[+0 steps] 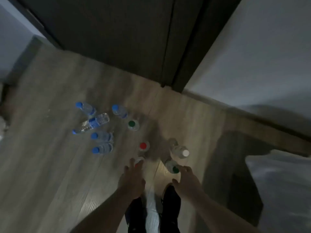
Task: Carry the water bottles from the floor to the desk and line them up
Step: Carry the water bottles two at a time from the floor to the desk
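On the wooden floor [50, 165] before a dark door [117, 39] stand clear water bottles [102, 137], five blue-capped, one lying flat. The left hand [133, 179] reaches with fingers spread over a near bottle [139, 161]; the right hand [186, 180], open, touches the green-capped bottle [173, 167].

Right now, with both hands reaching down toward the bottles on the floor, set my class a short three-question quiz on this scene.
1. True or false: the red-capped bottle lies on its side.
2. Which cap colour is most common: A blue, B green, C white?
3. Fill in: the right hand reaches for a bottle with a ____ cap.

Key:
1. False, it stands upright.
2. A; five blue-capped bottles.
3. Green: the green-capped bottle by its fingers. The left hand reaches for another bottle.
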Demonstrator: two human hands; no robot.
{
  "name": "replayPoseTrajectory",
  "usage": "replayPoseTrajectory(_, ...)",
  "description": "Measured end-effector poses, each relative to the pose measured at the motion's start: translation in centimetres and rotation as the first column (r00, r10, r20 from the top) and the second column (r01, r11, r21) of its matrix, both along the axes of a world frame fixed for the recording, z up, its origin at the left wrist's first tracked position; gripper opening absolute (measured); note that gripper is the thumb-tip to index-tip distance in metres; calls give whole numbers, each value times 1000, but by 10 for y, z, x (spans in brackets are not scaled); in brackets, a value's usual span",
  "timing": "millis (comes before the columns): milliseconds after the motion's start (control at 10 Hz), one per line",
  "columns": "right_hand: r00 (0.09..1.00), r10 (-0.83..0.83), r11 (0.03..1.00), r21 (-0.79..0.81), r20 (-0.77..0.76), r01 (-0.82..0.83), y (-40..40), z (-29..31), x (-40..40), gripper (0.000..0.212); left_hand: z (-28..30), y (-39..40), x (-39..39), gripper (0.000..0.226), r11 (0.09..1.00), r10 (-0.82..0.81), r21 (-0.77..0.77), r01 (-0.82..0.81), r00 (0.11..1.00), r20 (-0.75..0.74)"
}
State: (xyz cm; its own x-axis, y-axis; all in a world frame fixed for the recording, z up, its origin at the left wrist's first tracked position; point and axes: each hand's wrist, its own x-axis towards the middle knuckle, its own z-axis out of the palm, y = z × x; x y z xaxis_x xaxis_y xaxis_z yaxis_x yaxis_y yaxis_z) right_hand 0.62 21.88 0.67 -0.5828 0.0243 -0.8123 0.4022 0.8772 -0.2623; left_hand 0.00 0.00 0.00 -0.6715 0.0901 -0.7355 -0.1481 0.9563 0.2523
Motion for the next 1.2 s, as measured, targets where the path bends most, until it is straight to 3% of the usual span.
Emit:
replayPoseTrajectory(100, 999, -41, 999, 5, -17, 41, -11, -48, -2, 52, -41, 0, 4, 53, 998, 16, 63, -15, 1000, -24)
replayPoseTrajectory(300, 988, -144, 988, 55, -58, 147, -17, -81, 0, 22, -74, -1, 5, 24, 970, 210, 140, -200, 976, -58)
replayPoseTrajectory(400, 991, -122, 990, 64, -49, 125, -16, -74, 0, 19, -71, -2, -1, 29, 960, 198, 208, -188, 980, -30)
replayPoseTrajectory(500, 993, -111, 992, 61, -42, 114, -25, -52, -1, 17, -73, -4, 1, 29, 884, 384, 316, -343, 921, -73)
replayPoseTrajectory(600, 994, -81, 995, 44, -74, 85, -34, -34, 0, 23, -84, -12, 4, 15, 940, 271, 256, -225, 949, -162)
replayPoseTrajectory(700, 991, -70, 997, 38, -111, 74, -33, -21, 4, 25, -78, -20, 8, 25, 906, 321, 304, -296, 947, -34)
replayPoseTrajectory(800, 988, -1, 1000, 20, -156, 5, -31, 18, 12, 22, -33, -23, 23, 34, 891, 355, 314, -328, 934, -33)
replayPoseTrajectory(900, 981, 41, 999, -2, -190, -42, -33, 71, 21, 15, 40, -25, 34, 29, 892, 349, 315, -324, 937, -25)
replayPoseTrajectory(1100, 964, 65, 992, -84, -259, -89, -47, 286, 41, 19, 274, -50, 77, 25, 847, 474, 292, -444, 880, -38)
replayPoseTrajectory(1200, 956, 96, 986, -103, -277, -128, -52, 363, 45, 23, 354, -55, 98, 22, 817, 543, 278, -504, 836, -80)
